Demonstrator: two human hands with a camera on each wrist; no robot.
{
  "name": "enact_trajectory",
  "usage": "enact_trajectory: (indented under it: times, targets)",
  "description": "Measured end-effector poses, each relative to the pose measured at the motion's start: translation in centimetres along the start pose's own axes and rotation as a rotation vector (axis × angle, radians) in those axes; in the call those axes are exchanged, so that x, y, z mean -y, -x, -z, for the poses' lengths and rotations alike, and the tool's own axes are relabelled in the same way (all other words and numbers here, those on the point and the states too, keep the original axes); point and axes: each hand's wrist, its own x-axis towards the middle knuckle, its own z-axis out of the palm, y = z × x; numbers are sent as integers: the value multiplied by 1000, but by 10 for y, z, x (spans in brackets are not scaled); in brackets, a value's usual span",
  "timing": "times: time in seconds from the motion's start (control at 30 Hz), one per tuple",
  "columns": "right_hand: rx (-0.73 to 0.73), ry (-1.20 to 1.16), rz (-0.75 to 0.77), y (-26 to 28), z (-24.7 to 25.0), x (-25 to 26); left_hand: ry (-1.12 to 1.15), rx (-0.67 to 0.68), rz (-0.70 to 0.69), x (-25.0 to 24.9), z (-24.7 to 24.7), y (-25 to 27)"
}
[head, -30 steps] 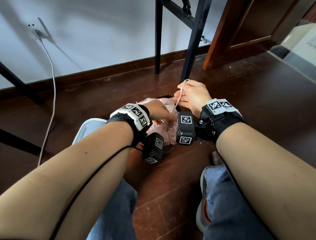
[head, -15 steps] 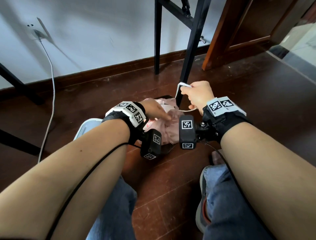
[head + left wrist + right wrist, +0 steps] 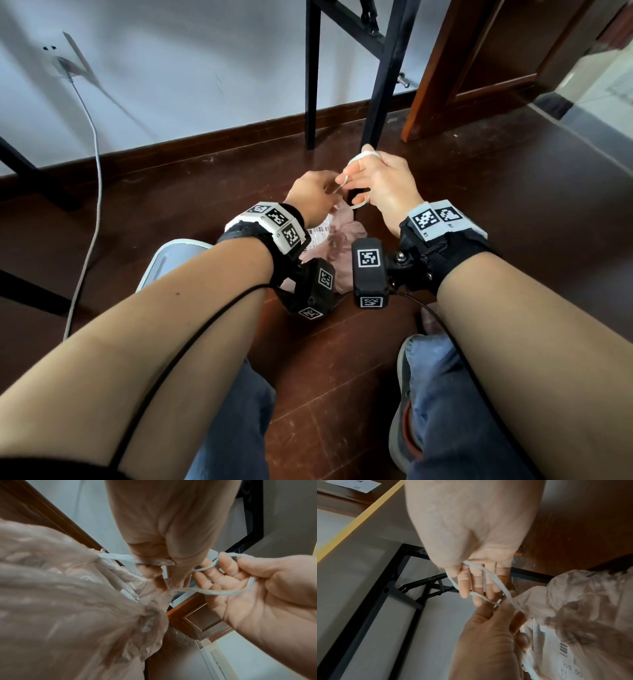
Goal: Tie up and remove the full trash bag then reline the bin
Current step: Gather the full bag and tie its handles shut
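Note:
A full pink trash bag [image 3: 337, 240] with a gathered neck sits on the dark wood floor between my wrists. It fills the left of the left wrist view [image 3: 60, 601] and the right of the right wrist view [image 3: 582, 615]. Its white drawstring [image 3: 359, 205] runs up from the neck. My right hand [image 3: 380, 178] holds it looped round its fingers [image 3: 476, 588], and the loop [image 3: 214, 592] crosses the palm. My left hand [image 3: 315, 195] is just left of the right, above the bag, pinching the drawstring [image 3: 120, 557] between its fingertips. A pale grey-blue bin [image 3: 171, 253] shows under my left forearm.
Black metal table legs [image 3: 383, 102] stand just beyond the hands. A wooden door frame [image 3: 445, 68] is at the back right. A white cable [image 3: 92, 178] hangs from a wall socket at the left, near another black leg [image 3: 34, 178]. My knees and a shoe [image 3: 404, 394] are below.
My left hand has lifted off the bag's neck and met the right hand at the drawstring. The right hand has changed from a fist on the string to holding a loop over its fingers.

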Motion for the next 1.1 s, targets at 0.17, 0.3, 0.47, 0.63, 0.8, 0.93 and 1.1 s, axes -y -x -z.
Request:
enact_trajectory:
  times: [0.17,0.3,0.47,0.63,0.8,0.93,1.1]
  targets:
    - [-63,-131,-45,-2,4,4,-188,-17,53,9,-1,2]
    - [-82,-289,-120,-2,3,7,-259,-31,142,21,6,4]
    - [-101,-224,-118,-4,-3,4,-226,-13,186,23,14,5]
    - [-10,28,-72,-1,-8,2,-158,-148,155,16,25,6]
    - [81,417,27,0,-11,-4,-93,-253,172,17,45,15]
    - [118,503,87,-1,-18,-7,-111,-366,203,15,66,27]
    - [193,586,88,2,-33,-9,-405,-114,413,25,90,46]
